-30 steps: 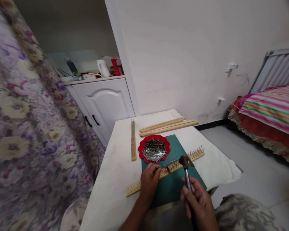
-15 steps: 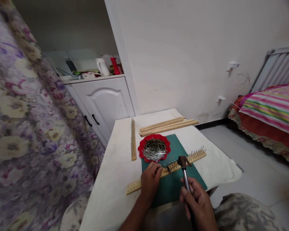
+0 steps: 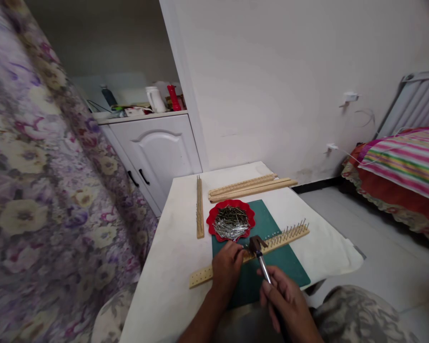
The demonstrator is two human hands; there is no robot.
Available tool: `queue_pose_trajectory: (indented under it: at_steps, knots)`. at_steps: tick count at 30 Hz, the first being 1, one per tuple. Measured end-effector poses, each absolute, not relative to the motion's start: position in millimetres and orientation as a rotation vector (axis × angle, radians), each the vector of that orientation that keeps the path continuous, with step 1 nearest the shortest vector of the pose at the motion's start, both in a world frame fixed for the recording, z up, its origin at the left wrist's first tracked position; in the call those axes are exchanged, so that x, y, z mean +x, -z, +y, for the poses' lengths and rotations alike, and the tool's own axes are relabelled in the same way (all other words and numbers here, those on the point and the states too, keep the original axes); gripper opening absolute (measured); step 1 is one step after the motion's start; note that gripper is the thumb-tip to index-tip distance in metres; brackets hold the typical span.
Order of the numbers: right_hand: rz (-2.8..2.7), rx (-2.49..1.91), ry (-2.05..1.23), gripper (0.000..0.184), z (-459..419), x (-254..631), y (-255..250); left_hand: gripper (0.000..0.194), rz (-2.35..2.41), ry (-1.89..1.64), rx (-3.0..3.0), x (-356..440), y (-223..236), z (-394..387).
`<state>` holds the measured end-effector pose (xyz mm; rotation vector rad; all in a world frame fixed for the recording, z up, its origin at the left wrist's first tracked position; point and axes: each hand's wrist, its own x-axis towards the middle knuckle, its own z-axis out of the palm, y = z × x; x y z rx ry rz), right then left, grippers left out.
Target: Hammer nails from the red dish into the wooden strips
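Observation:
My right hand is wrapped round the handle of a claw hammer. The hammer's head is over the wooden strip, close to my left fingertips. My left hand rests on that strip, thumb and forefinger pinched at a nail, which the fingers mostly hide. Upright nails stand along the strip's right part, and its left end has rows of small holes. The strip lies slanted across a green mat. Behind my left hand sits a red scalloped bowl full of loose nails.
Another nail-studded strip lies left of the bowl. More wooden strips lie at the back of the white table. A floral curtain hangs at left, beside a white cabinet. A bed stands at right.
The hammer and my right hand have moved left along the strip, bringing the hammer's head close to my left fingers. My left hand keeps its pinch at the strip.

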<state>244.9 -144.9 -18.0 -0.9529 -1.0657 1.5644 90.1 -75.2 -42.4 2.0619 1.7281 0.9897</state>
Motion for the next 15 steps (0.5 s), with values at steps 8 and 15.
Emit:
queue_pose_trajectory:
  at_steps: [8,15]
  knots:
    - [-1.177,-0.916,-1.585,0.032,-139.6,229.1,20.9,0.016,1.758,-0.998,2.022,90.7,40.5,-76.3]
    - [-1.211,-0.961,-1.582,0.033,-136.6,227.5,24.3,0.015,1.756,-0.975,2.007,89.5,42.4,-75.1]
